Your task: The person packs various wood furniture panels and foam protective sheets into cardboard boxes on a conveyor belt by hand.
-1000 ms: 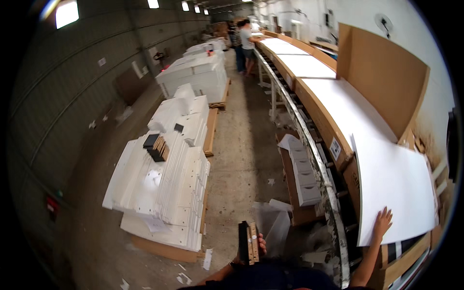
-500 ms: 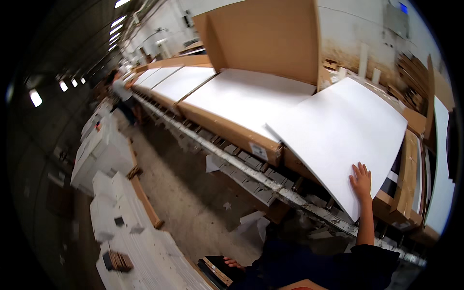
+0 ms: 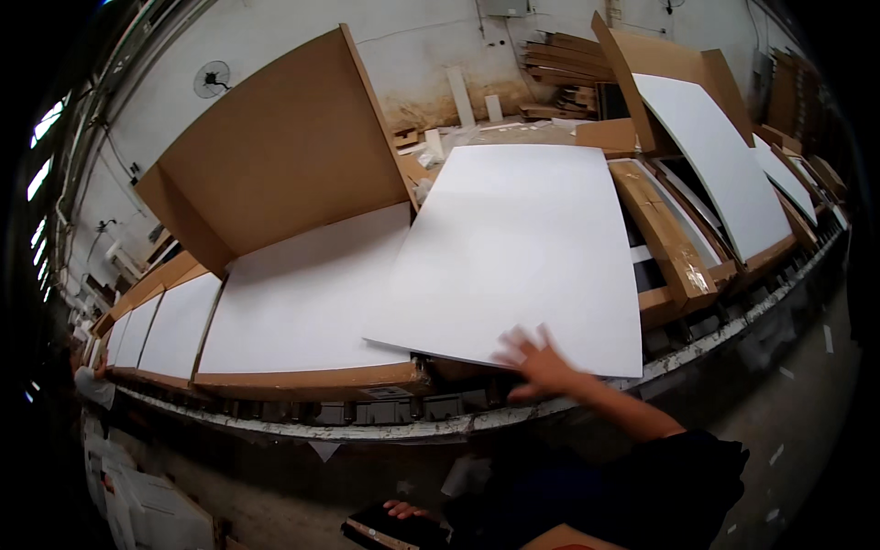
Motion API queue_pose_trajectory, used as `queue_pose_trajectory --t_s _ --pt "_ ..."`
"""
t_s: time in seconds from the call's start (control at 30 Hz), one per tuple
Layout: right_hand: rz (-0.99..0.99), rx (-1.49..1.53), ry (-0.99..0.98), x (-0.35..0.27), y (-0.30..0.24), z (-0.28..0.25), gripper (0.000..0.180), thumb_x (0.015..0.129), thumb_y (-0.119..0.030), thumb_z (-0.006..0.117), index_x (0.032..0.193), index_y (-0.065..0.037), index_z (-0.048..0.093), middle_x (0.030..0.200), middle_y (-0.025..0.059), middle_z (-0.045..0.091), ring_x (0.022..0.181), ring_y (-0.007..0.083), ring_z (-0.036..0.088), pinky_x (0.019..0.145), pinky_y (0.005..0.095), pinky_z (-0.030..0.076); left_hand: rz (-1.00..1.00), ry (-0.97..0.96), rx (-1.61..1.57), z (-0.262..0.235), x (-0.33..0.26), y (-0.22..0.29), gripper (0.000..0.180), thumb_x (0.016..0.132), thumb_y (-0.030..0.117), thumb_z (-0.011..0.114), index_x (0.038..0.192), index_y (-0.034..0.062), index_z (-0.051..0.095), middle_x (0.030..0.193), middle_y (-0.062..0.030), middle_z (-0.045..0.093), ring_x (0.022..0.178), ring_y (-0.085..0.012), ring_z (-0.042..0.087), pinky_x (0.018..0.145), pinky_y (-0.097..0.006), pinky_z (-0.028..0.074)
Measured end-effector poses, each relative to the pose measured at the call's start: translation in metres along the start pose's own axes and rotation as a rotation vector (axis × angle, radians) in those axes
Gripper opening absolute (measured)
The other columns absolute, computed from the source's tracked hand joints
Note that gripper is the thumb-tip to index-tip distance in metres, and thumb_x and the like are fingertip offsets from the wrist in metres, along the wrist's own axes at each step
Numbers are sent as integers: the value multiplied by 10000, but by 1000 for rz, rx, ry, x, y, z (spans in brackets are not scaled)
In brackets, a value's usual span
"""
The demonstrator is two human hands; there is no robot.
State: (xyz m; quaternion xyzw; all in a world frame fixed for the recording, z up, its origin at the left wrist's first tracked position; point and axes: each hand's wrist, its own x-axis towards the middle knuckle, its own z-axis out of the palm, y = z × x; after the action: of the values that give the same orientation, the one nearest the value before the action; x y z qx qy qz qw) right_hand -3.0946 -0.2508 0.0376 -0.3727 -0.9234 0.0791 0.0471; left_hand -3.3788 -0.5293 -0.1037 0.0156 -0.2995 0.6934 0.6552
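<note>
My right hand (image 3: 536,362) is spread open over the near edge of a large white panel (image 3: 522,247); motion blurs its fingers, and I cannot tell if they touch it. The panel lies askew, its left part overlapping an open cardboard box (image 3: 321,378) lined with another white panel (image 3: 298,298). Low down, my left hand (image 3: 403,510) has its fingers curled over the edge of a black flat piece (image 3: 380,529) with a wood-brown edge. The rest of that hand is hidden.
A roller conveyor (image 3: 458,427) carries the row of boxes. A raised cardboard lid (image 3: 275,147) stands behind. To the right are a taped carton (image 3: 669,243) and a leaning white panel (image 3: 715,165). Another person (image 3: 93,385) works at far left, near stacked white pieces (image 3: 156,509).
My view has swung right, bringing in more boxes on that side. My right hand has shifted toward the panel's near edge, fingers more spread. The left still holds the black piece.
</note>
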Motion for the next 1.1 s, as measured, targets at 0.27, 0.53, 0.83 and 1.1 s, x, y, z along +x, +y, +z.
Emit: queue_pose_trajectory --t_s 0.27,0.53,0.83,1.1 --pt "512 -184 430 -38 84 32 481 721 1 483 1187 -120 467 1268 113 430 1173 302 395 947 468 314 -95 141 -33 -12 25 44 400 914 370 375 1225 123 416 1152 -40 502 1090 -180 468 991 -400 250" --pt "1145 -292 90 -49 113 51 596 808 -124 439 1363 -146 221 1416 161 157 1278 420 157 955 641 167 -250 140 -12 39 74 127 377 930 355 346 1215 120 424 1137 -55 500 1069 -188 469 993 -421 256" --pt "182 445 183 201 -128 12 536 831 -249 522 1292 -46 341 1325 223 325 1248 309 295 1002 386 291 -282 227 -136 83 89 216 298 936 251 356 1180 112 457 1093 -53 520 1054 -182 480 998 -398 259" --pt "979 -77 385 341 -119 118 636 814 -453 492 1317 -101 326 1296 207 371 1155 354 372 911 520 303 -242 289 -105 102 99 277 284 922 240 386 1137 86 490 996 -47 546 974 -181 515 943 -372 308"
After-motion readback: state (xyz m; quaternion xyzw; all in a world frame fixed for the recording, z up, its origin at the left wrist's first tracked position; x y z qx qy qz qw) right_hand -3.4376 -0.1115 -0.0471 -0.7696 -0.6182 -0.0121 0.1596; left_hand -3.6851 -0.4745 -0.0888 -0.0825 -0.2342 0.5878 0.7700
